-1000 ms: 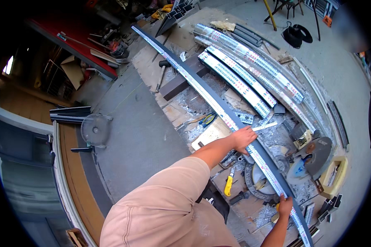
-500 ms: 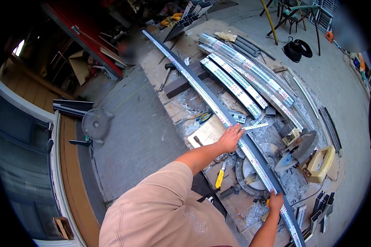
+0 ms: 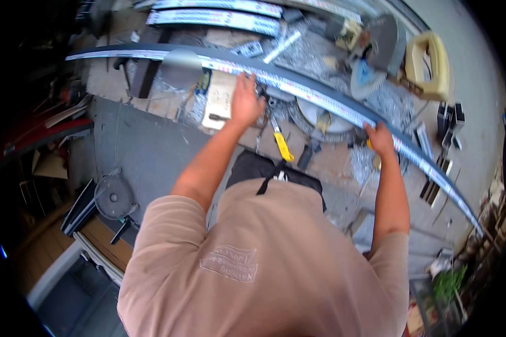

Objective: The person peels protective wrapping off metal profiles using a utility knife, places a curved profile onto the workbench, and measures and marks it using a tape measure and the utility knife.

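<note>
A long dark metal profile [image 3: 315, 94], with a printed protective film strip along it, lies across the workbench and the miter saw's round base [image 3: 303, 121]. At its near edge, my left hand [image 3: 246, 104] touches the film with outstretched fingertips, its palm off the bar. Farther right, my right hand [image 3: 381, 139] grips the profile from the near side, thumb on top; its other fingers are partly hidden. A small yellow thing shows beside that hand, too covered to name. Close to my left hand lie a marked pale board [image 3: 219, 96] and a yellow utility knife [image 3: 283, 146].
Beyond the profile stand the saw's disc blade [image 3: 370, 78] and its cream handle housing [image 3: 433, 67]. More film-wrapped profiles [image 3: 213, 21] lie at the back. Short profile offcuts [image 3: 450, 121] sit at the right, and a round fan [image 3: 113, 196] stands on the floor at left.
The view has swung, so the profile now runs more sideways. My left hand has drawn back from lying on the bar to its near edge. My right hand keeps its hold.
</note>
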A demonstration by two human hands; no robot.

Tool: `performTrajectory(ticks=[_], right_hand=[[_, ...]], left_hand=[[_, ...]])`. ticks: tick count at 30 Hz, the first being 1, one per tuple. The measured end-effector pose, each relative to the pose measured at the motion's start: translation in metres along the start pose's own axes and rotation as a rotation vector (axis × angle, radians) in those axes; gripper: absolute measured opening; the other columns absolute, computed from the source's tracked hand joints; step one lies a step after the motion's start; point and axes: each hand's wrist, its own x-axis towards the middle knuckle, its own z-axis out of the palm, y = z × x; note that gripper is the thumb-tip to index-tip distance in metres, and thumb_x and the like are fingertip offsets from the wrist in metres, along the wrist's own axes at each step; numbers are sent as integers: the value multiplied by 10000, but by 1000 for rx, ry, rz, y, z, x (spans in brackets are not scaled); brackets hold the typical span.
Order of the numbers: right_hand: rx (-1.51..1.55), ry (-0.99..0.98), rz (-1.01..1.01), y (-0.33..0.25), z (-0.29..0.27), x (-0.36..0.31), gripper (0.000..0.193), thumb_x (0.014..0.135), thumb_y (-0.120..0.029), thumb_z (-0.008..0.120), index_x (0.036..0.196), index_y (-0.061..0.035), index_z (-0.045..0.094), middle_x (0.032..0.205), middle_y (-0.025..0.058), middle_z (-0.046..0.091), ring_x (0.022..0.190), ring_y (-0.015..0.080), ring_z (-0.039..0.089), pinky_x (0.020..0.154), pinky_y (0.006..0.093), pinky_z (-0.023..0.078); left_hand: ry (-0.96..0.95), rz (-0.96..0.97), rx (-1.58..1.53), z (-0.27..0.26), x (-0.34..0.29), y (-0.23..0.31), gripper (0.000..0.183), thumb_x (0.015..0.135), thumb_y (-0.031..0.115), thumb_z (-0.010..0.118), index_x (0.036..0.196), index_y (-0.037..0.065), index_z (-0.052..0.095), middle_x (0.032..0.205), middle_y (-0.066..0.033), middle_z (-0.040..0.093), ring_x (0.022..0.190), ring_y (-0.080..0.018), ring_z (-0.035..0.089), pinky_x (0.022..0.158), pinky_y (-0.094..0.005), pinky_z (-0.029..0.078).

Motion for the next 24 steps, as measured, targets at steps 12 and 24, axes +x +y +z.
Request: performTrajectory(ticks=[12,24], right_hand=[[9,-37,115,-20,-22,-18,720,962,-665,626,1043,47,693,1060,340,735,1049,510,707,913,547,541],[4,-70,178,-34,-23,-20,765,974,-681,586,1157,55,691,1185,333,722,1166,486,684,1001,541,522]], left_hand=[[-245,-278,-2,14,-94,-34,348,858,140,766,1190,43,735,1124,-165,758,1066,-367,710,951,-465,559],[-507,-485,72,98,-109,44,660,773,492,899,1149,32,609,1016,-200,776,988,-394,756,863,-498,592]])
